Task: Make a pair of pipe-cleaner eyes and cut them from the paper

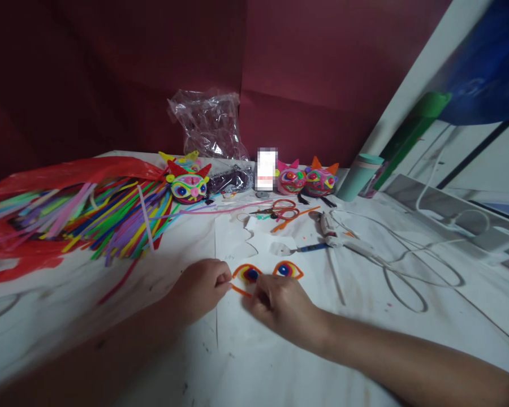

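My left hand is closed, its thumb and finger pinched at the left end of an orange pipe cleaner. The other end runs to my right hand, whose fingers are curled shut over it. Just above lies an eye shape with an orange outline, yellow and red rings and a dark blue centre; my right hand covers part of it. A matching eye shape lies to the right, beyond my right knuckles. Both are on a white paper sheet.
Many coloured pipe cleaners lie on a red bag at left. Several colourful animal heads stand at the back. Orange-handled scissors, a glue gun, looped white cables and a teal cup are toward the right.
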A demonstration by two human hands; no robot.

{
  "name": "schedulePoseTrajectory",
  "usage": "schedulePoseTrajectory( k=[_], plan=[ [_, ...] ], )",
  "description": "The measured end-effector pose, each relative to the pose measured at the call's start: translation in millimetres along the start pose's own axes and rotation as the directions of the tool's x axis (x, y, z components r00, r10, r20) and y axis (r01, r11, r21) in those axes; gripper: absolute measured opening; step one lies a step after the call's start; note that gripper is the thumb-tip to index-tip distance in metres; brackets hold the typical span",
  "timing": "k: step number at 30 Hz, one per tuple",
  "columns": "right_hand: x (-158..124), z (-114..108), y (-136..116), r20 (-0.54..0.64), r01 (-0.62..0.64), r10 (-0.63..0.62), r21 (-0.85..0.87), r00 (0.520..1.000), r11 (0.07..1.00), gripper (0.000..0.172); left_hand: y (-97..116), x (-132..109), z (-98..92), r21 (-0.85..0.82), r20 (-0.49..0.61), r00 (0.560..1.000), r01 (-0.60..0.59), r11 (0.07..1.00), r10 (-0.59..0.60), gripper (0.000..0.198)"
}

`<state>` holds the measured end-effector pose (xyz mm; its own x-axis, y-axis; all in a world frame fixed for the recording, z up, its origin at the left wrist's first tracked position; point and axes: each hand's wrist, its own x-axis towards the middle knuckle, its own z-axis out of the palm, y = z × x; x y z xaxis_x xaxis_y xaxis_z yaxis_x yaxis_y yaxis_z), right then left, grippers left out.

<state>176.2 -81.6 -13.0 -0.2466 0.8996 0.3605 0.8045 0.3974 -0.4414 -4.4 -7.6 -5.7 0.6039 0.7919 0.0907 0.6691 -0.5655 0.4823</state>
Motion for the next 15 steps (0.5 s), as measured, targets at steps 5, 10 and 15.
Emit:
schedulePoseTrajectory(
  k=[5,10,15],
  plan=[
    [-4.6,3.0,0.7,-0.038,0.187,-0.192,-0.097,0.981,0.978,0.021,2.3,1.2,2.0,0.051,-0.026,1.000,-0.013,0.999,0.014,0.012],
    [-4.4,0.0,0.3,-0.008,0.093,-0.094,-0.076,0.996,0.993,0.019,4.5,-2.4,-0.6,0.173,0.005,0.996,-0.091,0.981,0.091,0.016],
    [-2.2,-2.4,1.4,0.033,-0.045,0.046,-0.018,0.998,0.999,0.013,22.0,-25.1,2.4,0.441,0.188,0.918,-0.396,0.805,0.349,0.019]
  ],
)
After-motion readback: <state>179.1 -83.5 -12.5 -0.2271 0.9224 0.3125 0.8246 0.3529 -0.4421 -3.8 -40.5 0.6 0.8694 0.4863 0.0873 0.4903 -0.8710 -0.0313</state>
